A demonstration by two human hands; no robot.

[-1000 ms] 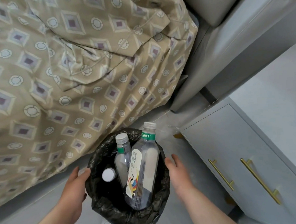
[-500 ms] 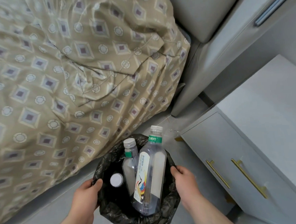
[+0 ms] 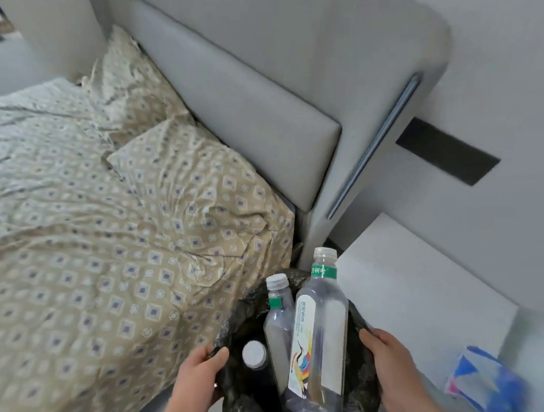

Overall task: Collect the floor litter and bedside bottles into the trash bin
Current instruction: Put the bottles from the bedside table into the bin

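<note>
A trash bin lined with a black bag (image 3: 241,398) is held between both my hands, low in the head view. My left hand (image 3: 197,380) grips its left rim and my right hand (image 3: 391,362) grips its right rim. Three clear plastic bottles stand inside it. The large bottle (image 3: 320,336) has a white label and a green neck band. A smaller bottle (image 3: 279,326) leans beside it. Of the third bottle only the white cap (image 3: 253,354) shows.
The bed with a beige patterned quilt (image 3: 108,263) and two pillows fills the left. A grey padded headboard (image 3: 242,112) stands behind. The white bedside cabinet top (image 3: 412,280) lies to the right, with a blue and white packet (image 3: 485,377) near its front.
The bin has come up with both hands on its rim, from floor level beside the cabinet drawers to about cabinet-top height. The view has swung up to show the headboard and pillows.
</note>
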